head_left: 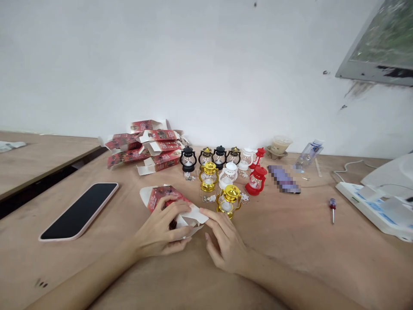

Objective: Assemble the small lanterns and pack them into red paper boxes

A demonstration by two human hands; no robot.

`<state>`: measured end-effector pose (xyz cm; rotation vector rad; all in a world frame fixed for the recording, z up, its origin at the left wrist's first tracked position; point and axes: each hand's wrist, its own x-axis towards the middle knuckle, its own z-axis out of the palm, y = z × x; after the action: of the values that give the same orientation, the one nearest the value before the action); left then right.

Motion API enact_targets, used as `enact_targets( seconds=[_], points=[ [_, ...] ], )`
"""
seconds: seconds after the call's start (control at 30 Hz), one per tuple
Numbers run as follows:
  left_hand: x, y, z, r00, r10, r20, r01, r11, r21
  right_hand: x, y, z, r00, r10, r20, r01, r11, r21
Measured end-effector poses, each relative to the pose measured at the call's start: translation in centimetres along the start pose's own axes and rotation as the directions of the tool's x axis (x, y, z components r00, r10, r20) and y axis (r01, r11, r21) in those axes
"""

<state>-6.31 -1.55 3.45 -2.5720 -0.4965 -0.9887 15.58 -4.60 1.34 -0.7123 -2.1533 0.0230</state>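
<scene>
My left hand (pixel 166 230) is closed around a small red printed cardboard box (pixel 169 193), which lies tilted on the table. The box's white end flaps (pixel 195 214) stand open towards the right. At the tip of one flap, my right hand (pixel 226 241) touches it with the index finger, its thumb apart from the card. Just beyond the hands stand several miniature lanterns: a gold lantern (pixel 229 200) nearest, another gold lantern (pixel 209 176), a white lantern (pixel 228 174), a red lantern (pixel 257 181) and a black lantern (pixel 188 159). Inside the box is mostly hidden.
Several open red boxes (pixel 161 148) are piled at the back left. A phone (pixel 80 211) lies left, another phone (pixel 284 178) right of the lanterns. Further right are a screwdriver (pixel 332 210), a power strip (pixel 371 211), a plastic bottle (pixel 311 154) and a drink cup (pixel 280 145).
</scene>
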Motion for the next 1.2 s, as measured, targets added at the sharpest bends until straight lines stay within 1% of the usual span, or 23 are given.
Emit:
enact_targets(
  seconds=[0.2,0.33,0.47,0.67,0.8,0.83,0.93,1.0,1.07,1.2],
  points=[
    [0.3,0.1,-0.1,0.999,0.026,-0.046,-0.028,0.999,-0.025,0.0,0.1,0.0,1.0,-0.012,0.007,0.012,1.0,-0.021],
    [0.2,0.1,-0.1,1.0,0.009,-0.017,-0.01,0.999,-0.036,-0.2,0.2,0.0,1.0,-0.013,0.027,0.015,0.998,-0.059],
    [0.1,0.3,0.1,0.999,-0.034,0.012,0.035,0.997,-0.065,-0.3,0.2,0.1,0.999,0.036,0.009,-0.035,0.995,-0.094],
    [-0.1,0.9,0.8,0.994,-0.09,-0.067,0.076,0.981,-0.18,-0.1,0.5,0.4,0.995,0.097,-0.017,-0.097,0.995,-0.023],
    [-0.4,1.5,0.9,0.984,-0.124,-0.128,0.088,0.963,-0.254,-0.1,0.8,0.7,0.996,0.066,-0.052,-0.063,0.996,0.059],
    [-0.4,1.6,0.8,0.981,-0.145,-0.128,0.105,0.956,-0.272,-0.2,0.8,0.8,0.997,0.056,-0.056,-0.052,0.996,0.073],
    [-0.2,1.8,0.8,0.966,-0.227,-0.126,0.177,0.931,-0.318,-0.5,0.9,0.9,0.999,0.026,-0.03,-0.024,0.997,0.073],
    [0.0,1.7,0.8,0.954,-0.248,-0.167,0.18,0.923,-0.34,-0.5,0.9,0.9,1.0,0.008,-0.002,-0.008,0.999,0.048],
    [0.3,1.6,0.8,0.954,-0.229,-0.195,0.153,0.927,-0.342,-0.5,0.9,0.8,1.0,-0.007,0.019,0.007,1.0,0.031],
    [0.5,1.2,0.8,0.969,-0.18,-0.169,0.127,0.95,-0.285,-0.2,0.8,0.5,0.998,-0.057,0.003,0.057,0.998,0.019]
  ],
)
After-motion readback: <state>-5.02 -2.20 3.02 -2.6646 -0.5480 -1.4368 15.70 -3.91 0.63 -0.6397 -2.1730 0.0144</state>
